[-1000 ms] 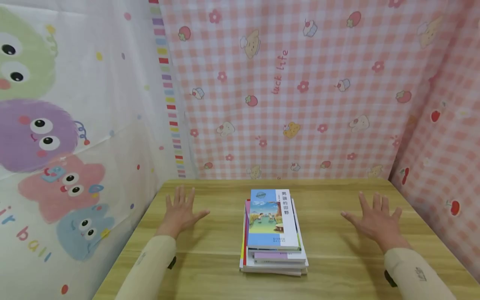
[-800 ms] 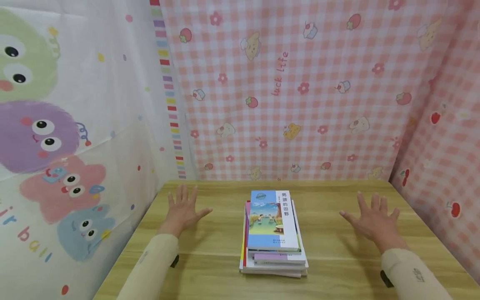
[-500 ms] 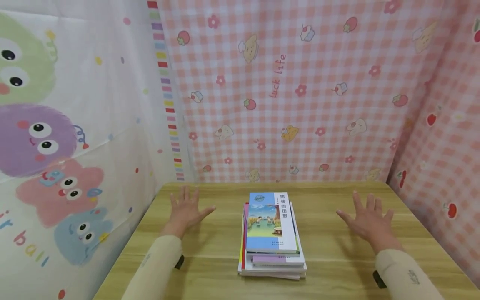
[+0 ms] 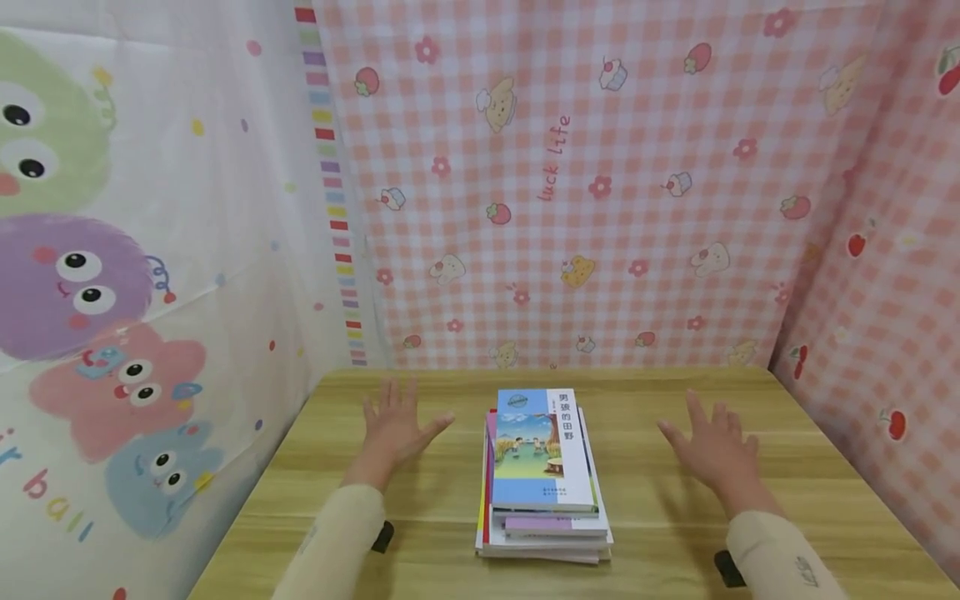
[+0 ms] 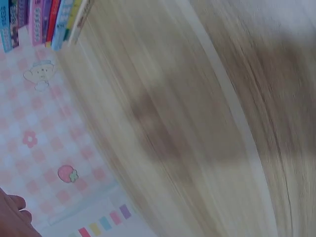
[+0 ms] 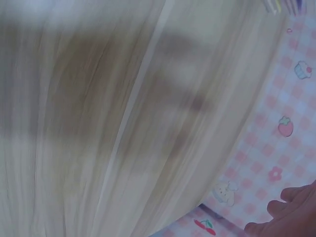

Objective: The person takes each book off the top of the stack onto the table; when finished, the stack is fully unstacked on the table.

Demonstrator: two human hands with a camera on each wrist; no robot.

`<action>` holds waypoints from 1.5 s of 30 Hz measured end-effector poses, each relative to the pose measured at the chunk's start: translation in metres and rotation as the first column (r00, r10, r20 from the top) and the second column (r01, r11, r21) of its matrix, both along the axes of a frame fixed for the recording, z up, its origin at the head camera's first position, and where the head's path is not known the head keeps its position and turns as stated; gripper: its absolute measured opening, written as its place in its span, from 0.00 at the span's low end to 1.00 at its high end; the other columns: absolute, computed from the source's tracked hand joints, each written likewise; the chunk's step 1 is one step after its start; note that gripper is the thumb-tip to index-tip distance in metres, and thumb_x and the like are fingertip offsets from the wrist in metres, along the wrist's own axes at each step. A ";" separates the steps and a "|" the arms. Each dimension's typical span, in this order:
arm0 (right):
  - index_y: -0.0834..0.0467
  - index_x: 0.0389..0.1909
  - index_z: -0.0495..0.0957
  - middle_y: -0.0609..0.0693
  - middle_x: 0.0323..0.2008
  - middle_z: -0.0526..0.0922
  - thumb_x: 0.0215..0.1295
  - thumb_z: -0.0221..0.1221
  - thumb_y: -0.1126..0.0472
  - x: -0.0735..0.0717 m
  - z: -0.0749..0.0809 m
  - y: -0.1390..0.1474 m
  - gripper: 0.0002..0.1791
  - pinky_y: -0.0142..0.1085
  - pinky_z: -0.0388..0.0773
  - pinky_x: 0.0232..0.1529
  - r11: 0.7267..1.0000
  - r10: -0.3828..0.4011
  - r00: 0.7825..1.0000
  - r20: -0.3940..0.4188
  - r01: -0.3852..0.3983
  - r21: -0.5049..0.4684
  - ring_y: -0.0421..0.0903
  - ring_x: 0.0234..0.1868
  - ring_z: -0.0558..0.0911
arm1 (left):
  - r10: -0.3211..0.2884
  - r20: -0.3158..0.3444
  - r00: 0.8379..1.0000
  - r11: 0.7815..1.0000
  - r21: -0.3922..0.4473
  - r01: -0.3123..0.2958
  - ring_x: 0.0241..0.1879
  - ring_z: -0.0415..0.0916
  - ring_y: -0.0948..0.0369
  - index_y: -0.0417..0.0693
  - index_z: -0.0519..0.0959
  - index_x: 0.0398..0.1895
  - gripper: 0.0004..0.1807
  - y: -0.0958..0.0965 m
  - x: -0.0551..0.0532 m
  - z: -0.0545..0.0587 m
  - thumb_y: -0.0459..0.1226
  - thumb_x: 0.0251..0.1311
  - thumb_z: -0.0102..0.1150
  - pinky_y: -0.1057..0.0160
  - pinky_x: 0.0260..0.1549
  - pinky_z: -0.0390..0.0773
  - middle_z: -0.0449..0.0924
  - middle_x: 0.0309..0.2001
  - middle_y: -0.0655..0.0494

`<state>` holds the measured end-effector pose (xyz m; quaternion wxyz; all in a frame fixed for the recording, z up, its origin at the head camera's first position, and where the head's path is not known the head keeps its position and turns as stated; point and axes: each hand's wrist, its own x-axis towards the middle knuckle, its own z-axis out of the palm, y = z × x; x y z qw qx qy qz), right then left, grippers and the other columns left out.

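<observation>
A stack of several books [image 4: 542,450] lies mid-table, its top one a blue and white paperback with a picture of children by water. To the left of the stack is my left hand [image 4: 395,427], fingers spread and holding nothing. On the other side my right hand [image 4: 715,450] is spread as well, also apart from the books. Coloured spines of the books [image 5: 54,19] show at the top left of the left wrist view. Only fingertips of the left hand [image 5: 17,210] and of the right hand [image 6: 289,212] appear in the wrist views.
The wood-grain table [image 4: 442,500] runs back to a pink checked curtain [image 4: 570,183]. A white curtain with cartoon figures [image 4: 247,208] hangs along the left side, and a checked one with cherries [image 4: 892,333] along the right.
Both hands have moved inward toward the book stack, the left one rightward and the right one leftward. The books have stayed in place on the table; the head view has shifted slightly.
</observation>
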<state>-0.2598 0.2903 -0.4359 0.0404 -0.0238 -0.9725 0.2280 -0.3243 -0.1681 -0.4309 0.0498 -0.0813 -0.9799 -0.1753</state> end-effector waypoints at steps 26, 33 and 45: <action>0.53 0.80 0.40 0.71 0.75 0.46 0.75 0.42 0.35 -0.006 -0.006 -0.072 0.44 0.65 0.53 0.67 0.813 0.062 0.992 0.106 0.011 -0.582 0.72 0.72 0.51 | -0.125 0.208 0.970 0.716 0.695 -0.057 0.68 0.60 0.41 0.47 0.48 0.80 0.53 0.047 0.013 0.000 0.62 0.61 0.59 0.39 0.63 0.65 0.60 0.71 0.38; 0.55 0.78 0.51 0.72 0.72 0.55 0.77 0.50 0.47 -0.005 -0.012 -0.083 0.36 0.62 0.62 0.65 0.776 0.062 0.996 0.065 -0.007 -0.631 0.70 0.70 0.59 | -0.169 0.249 0.954 0.647 0.758 -0.083 0.62 0.69 0.44 0.44 0.50 0.79 0.55 0.054 0.012 -0.009 0.62 0.58 0.62 0.46 0.56 0.75 0.66 0.66 0.39; 0.59 0.74 0.62 0.70 0.67 0.66 0.74 0.55 0.55 -0.002 -0.029 -0.088 0.31 0.60 0.66 0.63 0.752 0.063 0.998 0.026 -0.031 -0.658 0.68 0.66 0.67 | -0.237 0.301 0.924 0.612 0.785 -0.098 0.50 0.75 0.46 0.43 0.56 0.77 0.46 0.064 0.021 -0.028 0.50 0.61 0.67 0.46 0.50 0.77 0.73 0.56 0.44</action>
